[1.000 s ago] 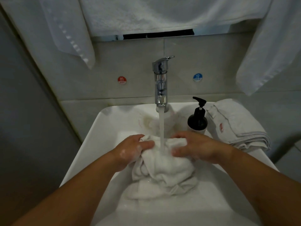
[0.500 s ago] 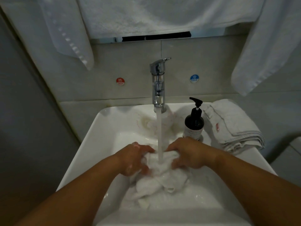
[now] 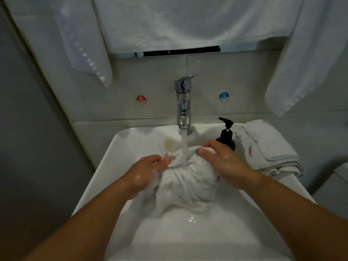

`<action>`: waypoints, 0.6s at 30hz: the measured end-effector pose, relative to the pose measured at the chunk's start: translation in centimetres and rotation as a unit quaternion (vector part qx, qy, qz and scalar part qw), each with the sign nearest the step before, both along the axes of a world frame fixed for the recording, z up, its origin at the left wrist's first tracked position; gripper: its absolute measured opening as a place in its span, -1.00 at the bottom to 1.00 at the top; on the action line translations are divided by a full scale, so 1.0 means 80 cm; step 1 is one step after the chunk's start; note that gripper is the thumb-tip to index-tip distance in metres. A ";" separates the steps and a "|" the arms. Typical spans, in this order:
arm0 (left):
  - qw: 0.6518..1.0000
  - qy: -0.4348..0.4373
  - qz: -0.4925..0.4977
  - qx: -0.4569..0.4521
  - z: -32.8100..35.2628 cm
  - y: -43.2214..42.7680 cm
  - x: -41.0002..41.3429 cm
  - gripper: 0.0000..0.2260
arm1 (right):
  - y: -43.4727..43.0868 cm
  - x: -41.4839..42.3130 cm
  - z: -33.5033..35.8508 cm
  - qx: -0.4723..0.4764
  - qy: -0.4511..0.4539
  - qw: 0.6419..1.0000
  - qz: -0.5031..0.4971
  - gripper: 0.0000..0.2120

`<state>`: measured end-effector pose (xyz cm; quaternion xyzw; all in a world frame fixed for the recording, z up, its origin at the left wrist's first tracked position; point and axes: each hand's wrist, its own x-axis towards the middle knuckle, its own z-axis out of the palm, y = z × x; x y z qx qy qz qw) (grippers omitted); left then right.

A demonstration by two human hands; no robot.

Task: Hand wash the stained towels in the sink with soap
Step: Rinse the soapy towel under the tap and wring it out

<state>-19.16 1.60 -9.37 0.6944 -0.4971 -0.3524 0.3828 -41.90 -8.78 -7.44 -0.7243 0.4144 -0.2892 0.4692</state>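
Both hands, left hand (image 3: 148, 171) and right hand (image 3: 224, 162), grip the bunched towel (image 3: 188, 183) under the tap's stream (image 3: 184, 147).

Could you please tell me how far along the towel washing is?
Done: the faucet runs, and suds on the left hand suggest soaping. In hand: both it and the right hand grip the wet towel under the stream. Left: the folded towels beside the sink look untouched.
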 end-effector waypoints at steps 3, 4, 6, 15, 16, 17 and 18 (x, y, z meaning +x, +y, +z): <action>0.980 -0.174 -0.056 0.073 -0.005 0.003 -0.006 -0.69 | 0.003 -0.003 -0.013 -0.037 0.130 0.987 0.083 -0.84; 0.969 -0.219 -0.078 0.086 -0.003 0.003 -0.010 -0.76 | 0.003 -0.005 -0.013 -0.067 0.175 0.974 0.130 -0.76; 0.949 -0.258 -0.135 0.117 -0.002 0.004 -0.014 -0.57 | 0.004 -0.008 -0.012 -0.120 0.261 0.934 0.212 -0.46; 0.855 -0.413 -0.239 0.203 -0.043 -0.002 -0.026 0.03 | 0.033 0.015 -0.043 -0.262 0.513 0.765 0.287 0.06; 0.853 -0.423 -0.228 0.202 -0.047 -0.003 -0.027 -0.07 | 0.032 0.017 -0.044 -0.266 0.509 0.770 0.277 -0.05; 0.858 -0.427 -0.214 0.190 -0.048 -0.005 -0.030 -0.18 | 0.029 0.018 -0.046 -0.256 0.494 0.790 0.258 -0.10; 0.866 -0.420 -0.195 0.188 -0.047 -0.006 -0.034 -0.28 | 0.026 0.018 -0.048 -0.233 0.468 0.817 0.242 -0.11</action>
